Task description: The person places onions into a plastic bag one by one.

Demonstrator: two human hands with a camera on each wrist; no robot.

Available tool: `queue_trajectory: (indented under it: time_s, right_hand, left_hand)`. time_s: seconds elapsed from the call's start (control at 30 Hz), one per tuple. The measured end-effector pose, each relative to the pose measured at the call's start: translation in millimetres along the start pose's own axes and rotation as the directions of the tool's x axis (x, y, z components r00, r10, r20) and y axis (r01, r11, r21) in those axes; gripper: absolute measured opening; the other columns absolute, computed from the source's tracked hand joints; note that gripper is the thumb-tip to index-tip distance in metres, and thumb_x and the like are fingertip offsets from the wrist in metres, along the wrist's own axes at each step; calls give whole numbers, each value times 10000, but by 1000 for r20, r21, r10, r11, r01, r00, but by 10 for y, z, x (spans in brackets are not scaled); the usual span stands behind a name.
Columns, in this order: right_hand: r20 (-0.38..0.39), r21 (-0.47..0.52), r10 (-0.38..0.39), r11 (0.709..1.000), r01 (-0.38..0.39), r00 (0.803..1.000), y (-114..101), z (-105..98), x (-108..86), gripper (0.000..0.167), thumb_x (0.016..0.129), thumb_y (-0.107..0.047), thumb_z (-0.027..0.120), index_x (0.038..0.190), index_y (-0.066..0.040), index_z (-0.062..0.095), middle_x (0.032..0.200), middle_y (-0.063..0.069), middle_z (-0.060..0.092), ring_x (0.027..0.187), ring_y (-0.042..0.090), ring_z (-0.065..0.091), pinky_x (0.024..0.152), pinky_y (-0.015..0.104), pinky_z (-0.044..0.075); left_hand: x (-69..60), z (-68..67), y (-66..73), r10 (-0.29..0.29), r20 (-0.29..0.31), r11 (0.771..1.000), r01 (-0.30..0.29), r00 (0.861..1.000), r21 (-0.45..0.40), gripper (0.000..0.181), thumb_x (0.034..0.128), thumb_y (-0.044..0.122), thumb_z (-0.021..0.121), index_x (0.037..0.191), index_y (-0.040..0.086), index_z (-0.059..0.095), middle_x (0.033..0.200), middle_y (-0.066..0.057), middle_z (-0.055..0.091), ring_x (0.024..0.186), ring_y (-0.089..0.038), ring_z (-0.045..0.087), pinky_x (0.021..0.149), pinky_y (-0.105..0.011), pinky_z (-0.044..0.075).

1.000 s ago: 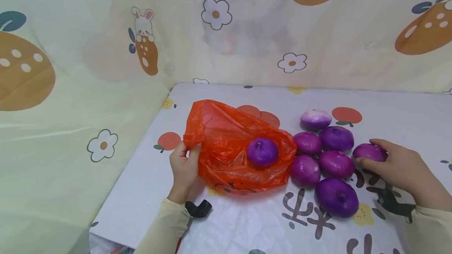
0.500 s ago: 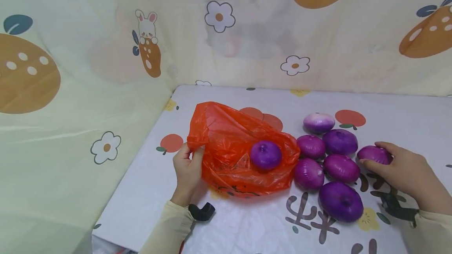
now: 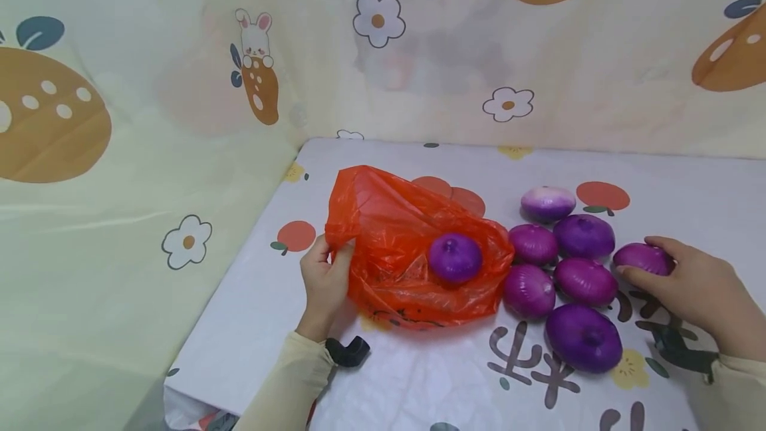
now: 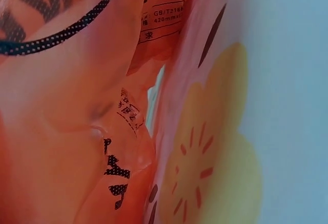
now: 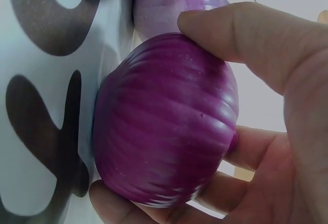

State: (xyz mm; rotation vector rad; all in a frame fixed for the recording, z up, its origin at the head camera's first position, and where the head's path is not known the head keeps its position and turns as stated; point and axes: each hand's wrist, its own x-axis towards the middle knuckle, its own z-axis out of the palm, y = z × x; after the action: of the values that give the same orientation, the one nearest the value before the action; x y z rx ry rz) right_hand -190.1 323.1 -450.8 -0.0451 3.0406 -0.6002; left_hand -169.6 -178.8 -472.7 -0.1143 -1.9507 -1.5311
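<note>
Soft light glints on the onions (image 3: 586,282); wrist views look dimmer.

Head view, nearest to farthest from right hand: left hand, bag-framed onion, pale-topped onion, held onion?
1. Held onion: in right hand
2. Pale-topped onion: left and ahead
3. Bag-framed onion: farther left
4. Left hand: leftmost, holding red plastic bag

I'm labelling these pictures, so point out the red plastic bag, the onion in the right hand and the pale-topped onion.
Red plastic bag (image 3: 391,251): head view, on its crumpled plastic, near the middle.
Held onion (image 5: 164,119): right wrist view, middle of its ridged side.
Pale-topped onion (image 3: 548,205): head view, on its mid-body.
</note>
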Motion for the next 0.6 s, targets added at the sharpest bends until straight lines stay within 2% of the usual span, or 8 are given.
queue_trajectory:
  time_s: [0.37,0.6]
  right_hand:
    - [-55,6,-1,1000,2,998,-2,13,-30,827,916,-492,741,1333,172,479,1027,453,619,780,493,627,559,510,558]
    - [-93,13,56,998,-55,994,-51,-14,-22,851,922,-494,733,1376,169,453,1138,486,543,881,564,568,621,603,583]
  left_hand:
    - [39,-12,-2,14,19,1000,-14,1000,6,207,983,77,691,1159,-12,756,1077,-148,772,1015,-271,711,928,-271,583]
    - [8,-24,-19,14,9,1000,-14,1000,1,197,972,51,692,1139,-38,750,1060,-175,770,999,-286,708,913,-261,586]
